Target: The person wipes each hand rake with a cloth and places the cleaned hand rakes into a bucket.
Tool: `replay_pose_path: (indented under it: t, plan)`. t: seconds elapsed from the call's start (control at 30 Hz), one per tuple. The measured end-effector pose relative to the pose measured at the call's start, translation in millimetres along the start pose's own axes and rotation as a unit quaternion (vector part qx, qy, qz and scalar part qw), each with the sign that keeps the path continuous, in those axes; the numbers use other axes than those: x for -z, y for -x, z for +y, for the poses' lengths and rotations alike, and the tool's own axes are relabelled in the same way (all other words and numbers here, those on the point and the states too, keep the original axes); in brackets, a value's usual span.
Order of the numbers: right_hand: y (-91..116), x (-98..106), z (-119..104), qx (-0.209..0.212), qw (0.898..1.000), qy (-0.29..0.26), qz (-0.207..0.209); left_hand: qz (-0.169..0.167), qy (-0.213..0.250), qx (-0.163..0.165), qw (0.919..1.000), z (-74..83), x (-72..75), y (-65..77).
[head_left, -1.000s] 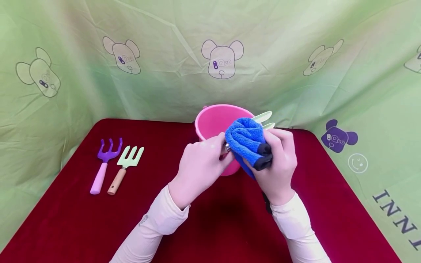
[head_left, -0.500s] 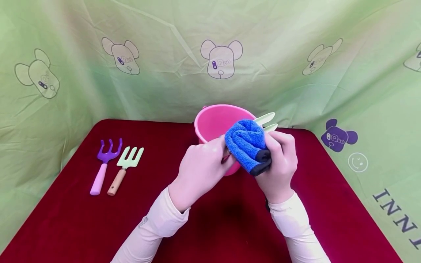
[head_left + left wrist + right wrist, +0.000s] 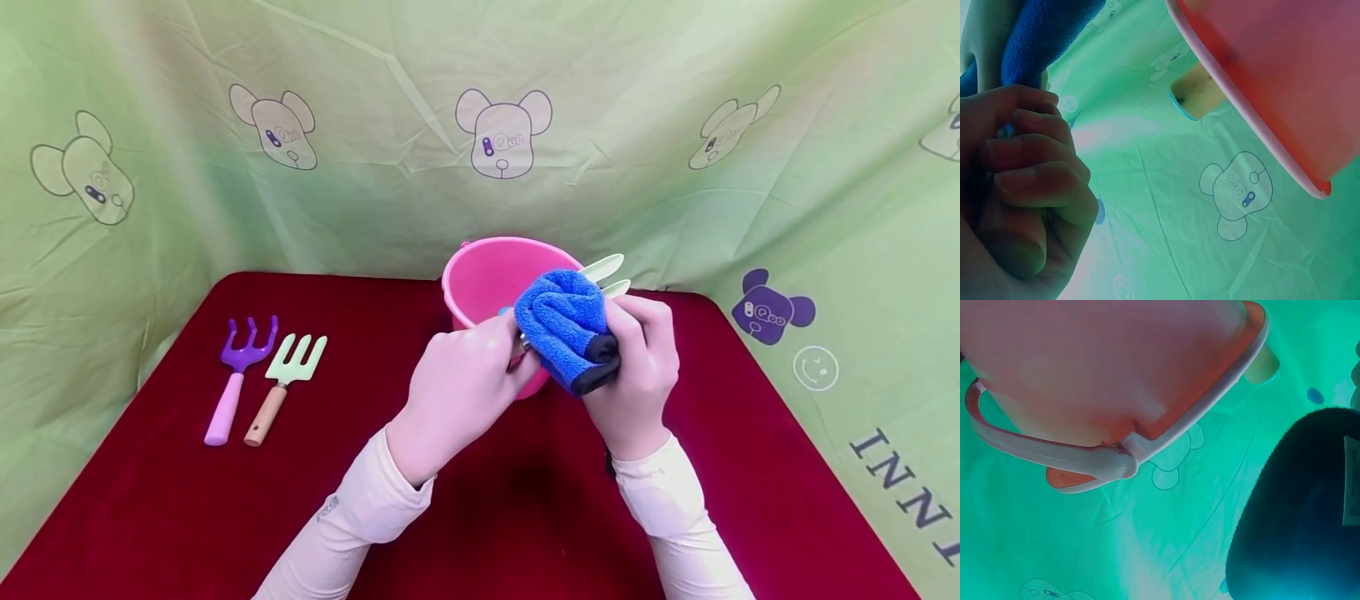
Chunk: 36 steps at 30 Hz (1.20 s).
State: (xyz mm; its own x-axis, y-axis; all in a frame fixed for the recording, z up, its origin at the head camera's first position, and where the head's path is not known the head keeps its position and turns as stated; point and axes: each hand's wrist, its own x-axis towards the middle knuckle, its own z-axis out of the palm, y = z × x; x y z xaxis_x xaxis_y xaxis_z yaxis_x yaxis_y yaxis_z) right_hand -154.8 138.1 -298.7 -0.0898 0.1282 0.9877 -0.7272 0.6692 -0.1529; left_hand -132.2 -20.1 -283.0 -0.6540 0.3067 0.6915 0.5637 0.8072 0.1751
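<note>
A blue cloth (image 3: 562,321) with black edging is bunched in my right hand (image 3: 637,367), its fingers curled round it. The cloth wraps a light green garden fork, whose prongs (image 3: 603,268) poke out beyond it. My left hand (image 3: 465,375) grips the fork's handle, and a bit of silver neck shows beside the thumb. In the left wrist view, the handle's rounded end (image 3: 1019,253) shows below the curled fingers. The right wrist view has the cloth (image 3: 1291,519) dark and close, with a white label. Both hands are in front of a pink bucket (image 3: 480,279), overlapping it.
On the left of the dark red table (image 3: 172,517) lie a purple three-tined hand rake (image 3: 243,358) and a light green fork (image 3: 288,375) with a wooden handle. A wooden handle end (image 3: 1194,94) juts past the bucket rim. Printed green fabric (image 3: 375,208) stands behind.
The cloth shifts slightly against the fork, and its hanging lower fold has drawn up out of sight. A light blue tip now shows above the left fingers. Both hands stay nearly in place.
</note>
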Motion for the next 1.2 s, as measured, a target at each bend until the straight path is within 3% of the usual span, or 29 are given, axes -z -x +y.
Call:
replay_pose_path:
  t: [0.8, 1.2]
  plan:
    - [-2.5, -0.9, 2.2, -0.006, 0.999, 0.006, 0.032, 0.007, 0.007, 0.0, 0.9999, 2.9, 2.8, 0.3]
    - [-3.5, 4.0, 7.8, -0.038, 0.999, 0.014, 0.009, 0.02, 0.015, -0.018, 0.9995, 1.1, 2.9, 0.7]
